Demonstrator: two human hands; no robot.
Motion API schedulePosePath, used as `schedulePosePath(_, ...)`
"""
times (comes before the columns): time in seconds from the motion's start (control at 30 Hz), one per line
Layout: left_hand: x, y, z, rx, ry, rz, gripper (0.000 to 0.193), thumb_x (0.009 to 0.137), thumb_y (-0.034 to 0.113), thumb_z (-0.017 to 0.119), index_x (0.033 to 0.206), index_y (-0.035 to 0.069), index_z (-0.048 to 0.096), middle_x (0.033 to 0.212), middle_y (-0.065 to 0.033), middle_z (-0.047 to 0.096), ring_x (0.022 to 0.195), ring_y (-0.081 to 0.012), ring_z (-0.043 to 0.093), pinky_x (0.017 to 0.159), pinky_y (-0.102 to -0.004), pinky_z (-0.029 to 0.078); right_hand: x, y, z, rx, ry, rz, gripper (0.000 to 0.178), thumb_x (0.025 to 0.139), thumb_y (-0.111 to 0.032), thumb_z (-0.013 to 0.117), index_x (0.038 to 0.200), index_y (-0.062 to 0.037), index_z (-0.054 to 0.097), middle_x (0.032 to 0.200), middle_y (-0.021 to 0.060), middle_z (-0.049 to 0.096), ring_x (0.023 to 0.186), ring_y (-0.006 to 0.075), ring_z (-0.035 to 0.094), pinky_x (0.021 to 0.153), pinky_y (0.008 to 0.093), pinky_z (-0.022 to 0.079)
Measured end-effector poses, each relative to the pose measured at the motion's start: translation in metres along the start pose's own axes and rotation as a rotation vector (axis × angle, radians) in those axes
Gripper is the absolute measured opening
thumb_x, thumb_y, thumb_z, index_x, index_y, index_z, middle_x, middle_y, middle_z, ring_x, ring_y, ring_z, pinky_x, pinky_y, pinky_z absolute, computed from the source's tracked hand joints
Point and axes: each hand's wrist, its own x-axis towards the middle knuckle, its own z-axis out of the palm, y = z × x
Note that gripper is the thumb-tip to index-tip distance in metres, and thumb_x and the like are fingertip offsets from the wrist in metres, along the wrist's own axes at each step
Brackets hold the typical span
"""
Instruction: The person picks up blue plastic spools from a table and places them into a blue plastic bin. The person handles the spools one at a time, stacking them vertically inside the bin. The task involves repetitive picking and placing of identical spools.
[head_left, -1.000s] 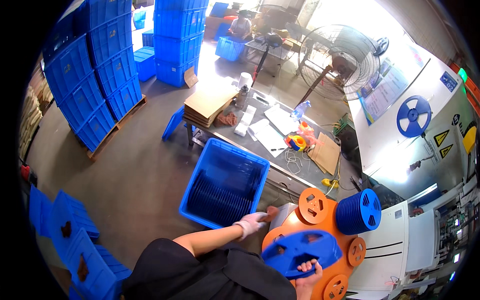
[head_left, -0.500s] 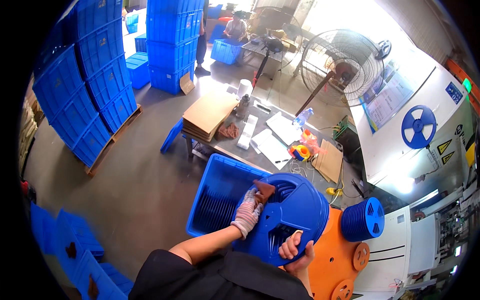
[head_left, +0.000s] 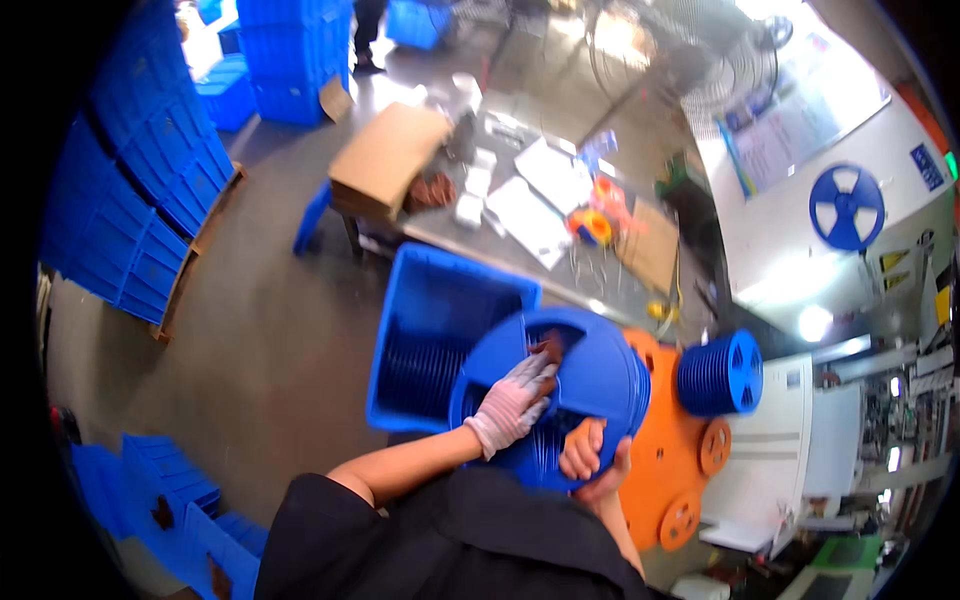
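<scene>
A stack of blue plastic reels (head_left: 600, 365) is held in front of my body, its round face with cut-out windows turned up toward me. My left hand (head_left: 510, 408), in a pale striped glove, lies across that face with its fingers closed on a brown cloth (head_left: 548, 352). The cloth is blurred and touches the reel near an upper window. At the lower right rim, my right hand (head_left: 590, 460) grips the stack, bare fingers curled at a window and thumb along the edge. Beside the stack on the left stands a blue crate (head_left: 378, 385) with more reels inside.
Ahead is a grey table (head_left: 455, 240) with cardboard sheets (head_left: 390, 150), papers (head_left: 530, 220) and tape rolls (head_left: 592, 228). To the right are an orange stand (head_left: 655, 440) and another blue reel stack (head_left: 720, 373). Tall crate stacks (head_left: 150, 190) rise at left; standing fans (head_left: 700, 70) are behind the table.
The view has shifted, with the surroundings moving up in the picture. My left hand and the cloth have slid rightward over the reel face. The right hand keeps its grip at the rim.
</scene>
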Motion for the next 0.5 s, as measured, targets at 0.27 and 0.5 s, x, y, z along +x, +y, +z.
schedulePosePath(0.27,-0.060,-0.074,0.029,0.179,-0.092,-0.258,0.039,0.092,0.004,0.054,0.131,0.002,0.048,0.126,-0.0172,0.056,0.113,-0.0280,0.058,0.096,-0.0333,0.046,-0.033,-0.011,-0.023,0.095,0.151,-0.058,0.050,0.084,-0.056,0.064,0.084,-0.0118,0.042,0.054,-0.0038,0.037,0.046,0.0089,0.038,0.049,0.0254,0.033)
schedulePosePath(0.5,-0.009,0.016,0.027,-0.130,-0.300,0.115,0.050,0.075,0.006,0.063,0.124,0.001,0.057,0.129,-0.0208,0.054,0.124,-0.0407,0.048,0.104,-0.0447,0.040,-0.047,-0.012,-0.044,0.190,0.195,-0.141,0.048,0.086,-0.056,0.062,0.082,-0.0124,0.041,0.055,-0.0041,0.037,0.047,0.0089,0.038,0.051,0.0256,0.034)
